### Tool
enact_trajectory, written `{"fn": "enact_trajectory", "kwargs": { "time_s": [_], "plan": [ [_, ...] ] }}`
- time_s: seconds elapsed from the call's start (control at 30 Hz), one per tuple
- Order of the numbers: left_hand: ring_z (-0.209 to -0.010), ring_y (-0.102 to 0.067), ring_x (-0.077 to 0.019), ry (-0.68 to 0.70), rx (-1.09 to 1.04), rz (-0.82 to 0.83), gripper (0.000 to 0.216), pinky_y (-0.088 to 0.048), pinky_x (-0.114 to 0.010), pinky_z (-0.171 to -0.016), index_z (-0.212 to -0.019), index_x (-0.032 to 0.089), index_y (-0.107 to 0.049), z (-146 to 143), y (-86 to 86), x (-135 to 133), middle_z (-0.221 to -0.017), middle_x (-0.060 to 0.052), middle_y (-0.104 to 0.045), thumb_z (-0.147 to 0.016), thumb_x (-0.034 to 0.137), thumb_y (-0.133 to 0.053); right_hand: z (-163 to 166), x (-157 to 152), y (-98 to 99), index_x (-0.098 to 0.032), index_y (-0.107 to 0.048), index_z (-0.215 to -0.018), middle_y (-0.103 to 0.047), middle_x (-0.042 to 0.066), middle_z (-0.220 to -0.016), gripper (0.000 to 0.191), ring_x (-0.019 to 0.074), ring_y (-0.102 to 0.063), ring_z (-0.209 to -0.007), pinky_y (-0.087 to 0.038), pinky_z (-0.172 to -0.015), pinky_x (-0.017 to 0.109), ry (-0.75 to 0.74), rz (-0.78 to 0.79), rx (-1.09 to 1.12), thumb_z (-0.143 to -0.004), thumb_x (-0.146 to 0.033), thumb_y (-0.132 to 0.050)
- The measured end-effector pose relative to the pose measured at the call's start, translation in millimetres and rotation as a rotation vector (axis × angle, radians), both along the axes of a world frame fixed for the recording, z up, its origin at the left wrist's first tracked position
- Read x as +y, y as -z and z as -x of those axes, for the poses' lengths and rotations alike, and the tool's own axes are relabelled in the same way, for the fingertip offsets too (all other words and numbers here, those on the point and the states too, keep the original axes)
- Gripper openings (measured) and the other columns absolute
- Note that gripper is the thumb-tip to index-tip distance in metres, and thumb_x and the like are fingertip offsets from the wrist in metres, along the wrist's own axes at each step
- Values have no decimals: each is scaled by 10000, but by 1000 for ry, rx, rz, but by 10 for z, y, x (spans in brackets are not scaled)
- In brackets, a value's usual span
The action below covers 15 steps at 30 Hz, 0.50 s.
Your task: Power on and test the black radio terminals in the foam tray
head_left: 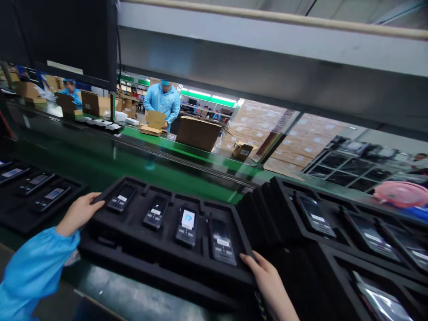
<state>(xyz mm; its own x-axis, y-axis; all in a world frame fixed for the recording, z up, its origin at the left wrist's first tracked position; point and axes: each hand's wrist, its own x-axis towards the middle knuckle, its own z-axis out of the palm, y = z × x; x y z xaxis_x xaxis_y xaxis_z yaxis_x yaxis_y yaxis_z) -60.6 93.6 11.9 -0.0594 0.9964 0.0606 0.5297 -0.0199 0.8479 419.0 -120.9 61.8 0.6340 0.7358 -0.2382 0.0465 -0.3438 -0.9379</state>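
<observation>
A black foam tray [170,223] with several handheld devices in its slots is between my hands, tilted a little down to the right. My left hand [80,213] grips its left edge, thumb on top. On the right edge, my right hand [265,273] grips near the front corner, fingers partly hidden. One handheld device [187,223] has a lit white screen with a blue logo; the others in this tray have dark screens and white labels. Another black foam tray [150,272] shows directly underneath.
Stacked foam trays [294,223] with devices stand at right; another device tray [20,218] lies at left. A green conveyor [150,171] runs behind. Above hang a dark monitor [67,35] and a metal beam [267,58]. Across the line, a person in blue [163,102] handles cardboard.
</observation>
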Motion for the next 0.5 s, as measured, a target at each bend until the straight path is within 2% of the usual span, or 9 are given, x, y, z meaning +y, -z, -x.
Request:
{"fn": "enact_trajectory", "kwargs": {
  "time_s": [0.1, 0.2, 0.27, 0.33, 0.43, 0.5],
  "plan": [
    [-917, -652, -197, 25, -73, -92, 433, -519, -380, -843, -1138, 118, -584, -209, -12, 284, -1042, -101, -676, -820, 411, -598, -6, 289, 61, -130, -616, -918, -683, 47, -797, 567, 238, -641, -811, -485, -619, 223, 37, -82, 58, -445, -432, -704],
    [-969, -632, -208, 38, -40, -207, 389, -506, -422, -887, -1138, 112, -582, -319, 22, 318, -1068, -108, -652, -843, 365, -585, 18, 480, 196, -149, -585, -916, -659, 10, -703, 604, 222, -638, -784, -483, -605, 205, 110, -126, 124, -382, -403, -707],
    [-1068, -582, -243, 35, 25, -315, 375, -452, -466, -965, -1136, 126, -602, -324, 58, 132, -1123, -121, -615, -841, 351, -553, 27, 524, 268, -169, -564, -952, -644, -10, -658, 654, 229, -643, -768, -499, -616, 219, 146, -119, 177, -362, -398, -729],
    [-1128, -525, -267, 49, 108, -437, 341, -388, -488, -1027, -1099, 174, -646, -321, 110, -184, -1140, -116, -577, -843, 349, -504, 19, 529, 302, -180, -554, -998, -638, -15, -638, 721, 240, -648, -762, -510, -613, 232, 171, -102, 216, -339, -397, -748],
    [-1168, -477, -262, 169, 222, -553, 200, -401, -449, -1017, -887, 281, -712, -362, 217, -684, -1041, -57, -589, -832, 301, -521, -14, 526, 299, -170, -556, -1085, -652, 4, -674, 823, 253, -651, -813, -506, -594, 218, 191, -72, 243, -317, -380, -763],
    [-1170, -473, -257, 212, 277, -585, 189, -429, -430, -991, -886, 307, -708, -410, 290, -900, -1020, -44, -590, -828, 255, -536, -31, 533, 283, -152, -555, -1142, -665, 32, -721, 860, 260, -650, -857, -506, -603, 214, 201, -47, 254, -338, -374, -765]
  ]
}}
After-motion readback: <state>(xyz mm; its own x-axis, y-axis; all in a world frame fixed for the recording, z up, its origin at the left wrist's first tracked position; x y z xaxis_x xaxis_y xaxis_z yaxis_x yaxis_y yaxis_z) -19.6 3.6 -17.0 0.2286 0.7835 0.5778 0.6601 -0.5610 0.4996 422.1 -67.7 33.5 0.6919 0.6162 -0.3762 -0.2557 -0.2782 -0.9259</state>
